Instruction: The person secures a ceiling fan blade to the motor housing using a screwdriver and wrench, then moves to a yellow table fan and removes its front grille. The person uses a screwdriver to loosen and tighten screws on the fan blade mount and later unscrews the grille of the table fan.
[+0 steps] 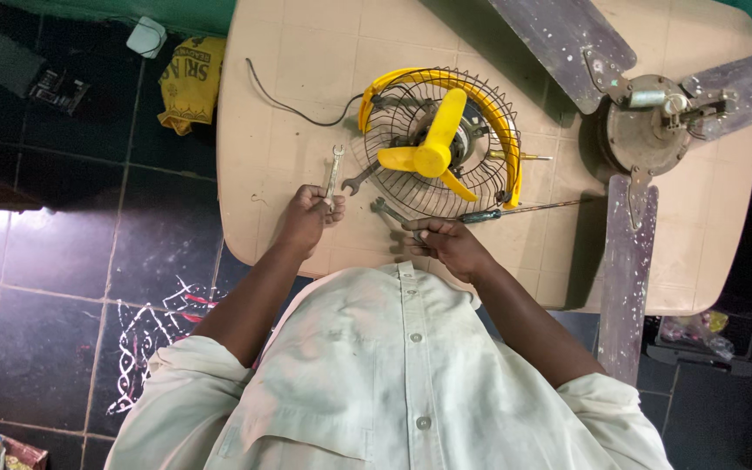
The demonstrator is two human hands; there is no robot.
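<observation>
My left hand (308, 216) grips a metal spanner (334, 167) whose free end sticks up toward the fan. My right hand (446, 241) closes on a second spanner (387, 210) at the near edge of the table. Between them and farther back lies a small yellow table fan (435, 144) with a wire cage, yellow blades and a yellow rim, lying face up. A third spanner (359, 179) rests against the cage's left side. A green-handled screwdriver (515, 210) lies just right of my right hand.
A beige tiled plastic table (298, 78) bears everything. A dusty ceiling fan (646, 122) with dark blades covers its right side. A black cord (293, 106) trails from the yellow fan. A yellow bag (190, 80) lies on the dark tiled floor at left.
</observation>
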